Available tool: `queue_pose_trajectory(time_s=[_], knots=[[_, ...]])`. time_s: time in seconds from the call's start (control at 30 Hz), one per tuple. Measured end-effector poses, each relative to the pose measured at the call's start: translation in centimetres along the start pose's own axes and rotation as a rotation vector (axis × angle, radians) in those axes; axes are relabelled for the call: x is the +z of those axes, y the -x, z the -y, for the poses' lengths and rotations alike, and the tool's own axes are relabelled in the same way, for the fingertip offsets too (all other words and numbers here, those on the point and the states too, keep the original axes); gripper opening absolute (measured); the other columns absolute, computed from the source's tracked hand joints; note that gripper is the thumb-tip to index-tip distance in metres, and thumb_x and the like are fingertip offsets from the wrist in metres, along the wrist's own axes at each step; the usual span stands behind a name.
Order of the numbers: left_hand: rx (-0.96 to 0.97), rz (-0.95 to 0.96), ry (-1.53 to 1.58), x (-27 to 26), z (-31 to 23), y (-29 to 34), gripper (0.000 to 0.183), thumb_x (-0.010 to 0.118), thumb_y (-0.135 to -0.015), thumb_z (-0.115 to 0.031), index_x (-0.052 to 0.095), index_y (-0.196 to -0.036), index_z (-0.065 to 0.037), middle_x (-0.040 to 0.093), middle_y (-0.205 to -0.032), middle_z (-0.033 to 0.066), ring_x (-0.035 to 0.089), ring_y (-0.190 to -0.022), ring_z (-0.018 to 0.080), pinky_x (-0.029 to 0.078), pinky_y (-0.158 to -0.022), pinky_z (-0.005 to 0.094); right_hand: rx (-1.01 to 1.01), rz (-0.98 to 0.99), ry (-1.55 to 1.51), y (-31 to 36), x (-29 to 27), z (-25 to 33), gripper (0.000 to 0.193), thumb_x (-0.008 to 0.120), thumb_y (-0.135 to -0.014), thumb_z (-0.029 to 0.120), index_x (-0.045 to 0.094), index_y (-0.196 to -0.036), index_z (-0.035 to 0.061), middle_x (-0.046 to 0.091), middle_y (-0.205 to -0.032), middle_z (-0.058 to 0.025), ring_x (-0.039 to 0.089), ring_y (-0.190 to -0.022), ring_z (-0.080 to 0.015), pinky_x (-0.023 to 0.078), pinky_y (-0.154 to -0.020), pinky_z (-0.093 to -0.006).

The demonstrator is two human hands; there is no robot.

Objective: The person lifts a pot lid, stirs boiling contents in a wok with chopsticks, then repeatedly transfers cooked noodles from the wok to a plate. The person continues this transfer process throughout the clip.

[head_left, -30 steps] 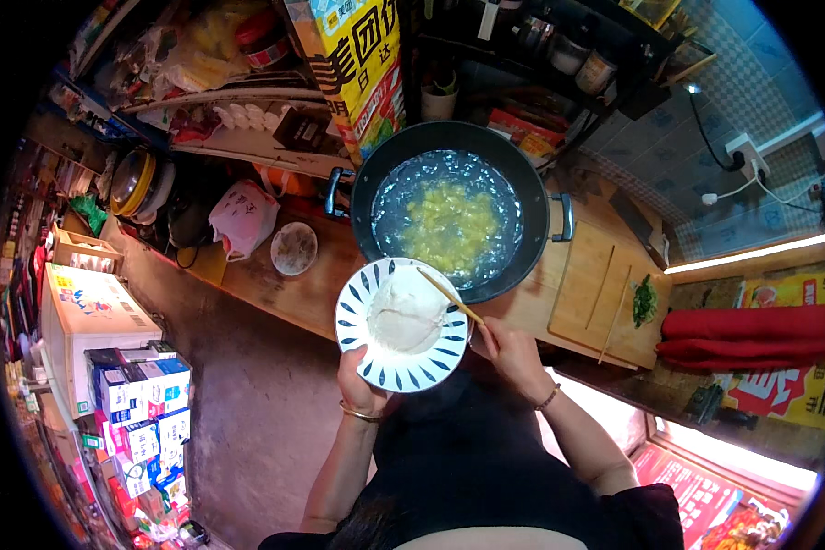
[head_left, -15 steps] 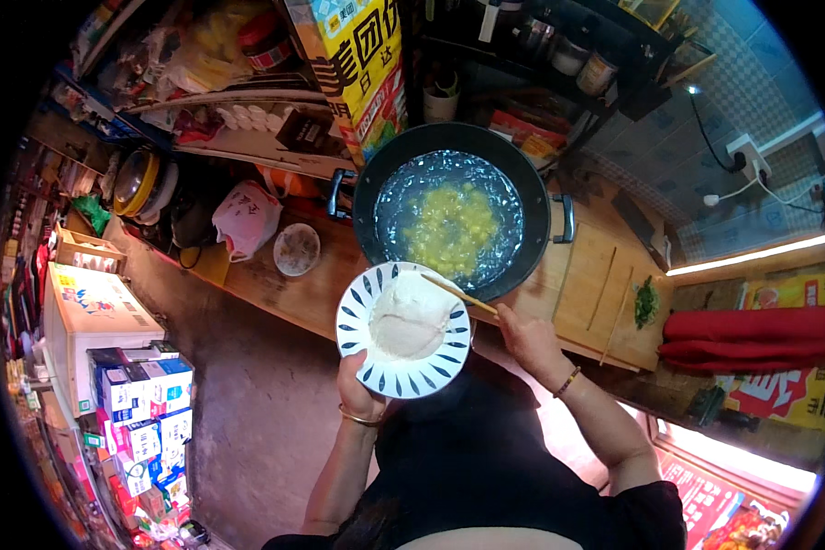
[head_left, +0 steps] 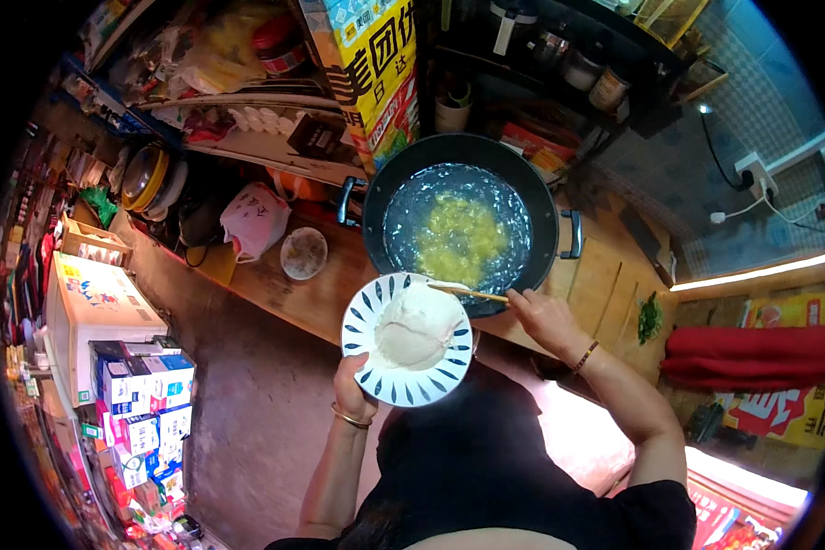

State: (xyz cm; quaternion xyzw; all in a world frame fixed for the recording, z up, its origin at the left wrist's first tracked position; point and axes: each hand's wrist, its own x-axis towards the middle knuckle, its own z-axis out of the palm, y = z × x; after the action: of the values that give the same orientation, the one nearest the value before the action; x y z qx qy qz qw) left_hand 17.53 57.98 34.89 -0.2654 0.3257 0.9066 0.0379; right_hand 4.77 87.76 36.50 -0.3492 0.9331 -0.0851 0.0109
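Observation:
My left hand (head_left: 351, 386) grips the left edge of a white plate (head_left: 415, 392) with dark leaf-shaped marks round its rim. A soft mound of white dough or batter (head_left: 414, 332) sits on the plate. My right hand (head_left: 545, 319) is closed round a wooden chopstick (head_left: 484, 296), whose tip lies at the far edge of the dough. Just beyond the plate is a large black two-handled wok (head_left: 550, 247) of bubbling liquid, with several small yellowish pieces (head_left: 461, 240) gathered in its middle.
The wok rests at a wooden counter (head_left: 344, 257). A small white bowl (head_left: 303, 254) and a white plastic bag (head_left: 254, 218) are to its left. Chopped greens (head_left: 650, 318) and a red cloth roll (head_left: 752, 356) lie right. Boxes (head_left: 144, 394) are stacked at lower left.
My right hand has moved slightly right, and the chopstick lies flatter along the dough's far edge. The mound's surface has changed shape a little. The whole view has shifted slightly.

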Motion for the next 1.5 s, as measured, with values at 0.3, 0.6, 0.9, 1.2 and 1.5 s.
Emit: queue_pose_trajectory(time_s=[0.3, 0.6, 0.9, 1.2, 1.5], knots=[[-0.012, -0.057, 0.073, 0.5, -0.5, -0.9, 0.051, 0.050, -0.076, -0.019, 0.043, -0.122, 0.004, 0.055, -0.115, 0.0125, 0.054, -0.105, 0.0252, 0.041, -0.092, 0.0335, -0.082, 0.008, -0.112, -3.1, 0.6, -2.1, 0.014, 0.053, -0.086, 0.021, 0.053, -0.095, 0.0096, 0.053, -0.069, -0.0088, 0.056, -0.057, -0.0282, 0.044, -0.047, -0.0399], [0.048, -0.105, 0.123, 1.1, -0.4, -1.2, 0.048, 0.048, -0.078, -0.018, 0.044, -0.121, 0.002, 0.054, -0.116, 0.0122, 0.054, -0.105, 0.0245, 0.042, -0.090, 0.0341, 0.225, 0.267, 0.113, -6.3, 2.6, -3.0, 0.014, 0.049, -0.077, 0.009, 0.061, -0.081, 0.0027, 0.064, -0.078, -0.0172, 0.064, -0.066, -0.0297, 0.050, -0.055, -0.0405], [0.075, -0.194, 0.098, 3.9, 0.3, 0.7, 0.051, 0.050, -0.077, -0.018, 0.044, -0.123, 0.002, 0.052, -0.120, 0.0123, 0.051, -0.108, 0.0262, 0.040, -0.093, 0.0362, 0.375, 0.039, -0.513, -0.1, -0.9, 4.5, 0.025, 0.047, -0.089, 0.022, 0.054, -0.076, 0.0012, 0.058, -0.070, -0.0214, 0.057, -0.064, -0.0392, 0.044, -0.057, -0.0471], [0.069, -0.138, 0.073, 4.8, 0.2, 1.1, 0.051, 0.049, -0.079, -0.021, 0.042, -0.123, 0.003, 0.052, -0.119, 0.0133, 0.053, -0.107, 0.0256, 0.042, -0.091, 0.0356, 0.421, 0.044, -0.594, 0.8, 1.3, 8.0, 0.024, 0.048, -0.088, 0.022, 0.053, -0.079, 0.0009, 0.059, -0.074, -0.0207, 0.056, -0.070, -0.0406, 0.043, -0.061, -0.0487], [0.056, -0.118, 0.093, 4.5, 0.1, 1.0, 0.054, 0.049, -0.077, -0.022, 0.040, -0.125, 0.003, 0.051, -0.121, 0.0135, 0.051, -0.109, 0.0264, 0.041, -0.093, 0.0361, 0.419, -0.011, -0.534, 0.6, 3.0, 7.5, 0.017, 0.049, -0.087, 0.016, 0.053, -0.078, 0.0013, 0.056, -0.070, -0.0200, 0.055, -0.068, -0.0388, 0.043, -0.060, -0.0467]])
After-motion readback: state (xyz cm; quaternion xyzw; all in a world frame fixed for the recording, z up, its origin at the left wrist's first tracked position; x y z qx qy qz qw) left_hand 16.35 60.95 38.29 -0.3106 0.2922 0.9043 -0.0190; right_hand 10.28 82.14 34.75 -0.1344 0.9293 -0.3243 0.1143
